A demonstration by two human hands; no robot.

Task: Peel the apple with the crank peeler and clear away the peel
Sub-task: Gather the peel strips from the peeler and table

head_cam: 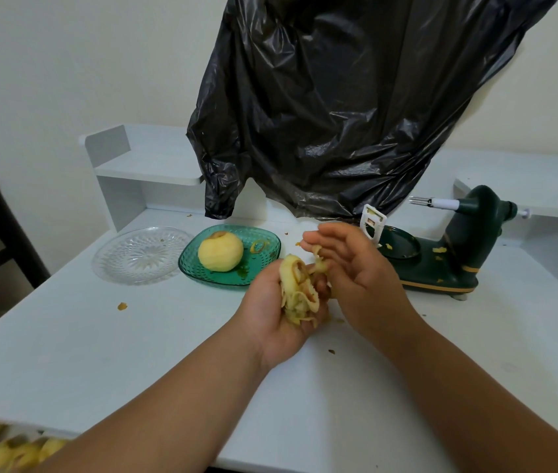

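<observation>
Over the middle of the desk (134,353), you are cupping your left hand (281,312) palm-up around a loose wad of apple peel (299,291), fingers curled just enough to be keeping the ribbons from spilling. Your right hand (352,268) is hovering open just beside it, palm turned inward, fingertips touching a stray strand at the top of the wad; it is grasping nothing firmly, and looks to be tucking that strand into the pile so that everything travels in one handful.

Behind your hands, the peeled apple (220,251) is sitting on the green glass dish (267,244), set apart from the mess, with one curl of peel (258,246) lying beside it on the same dish. An empty clear glass plate (141,255) is resting to its left. The dark green crank peeler (455,247) is standing to your right, its prongs bare, bits of peel clinging to its base.

A black rubbish bag (339,107) is hanging behind the desk, probably where this handful belongs. Small scraps (122,305) are dotting the desk, so clearing looks only partly done.
</observation>
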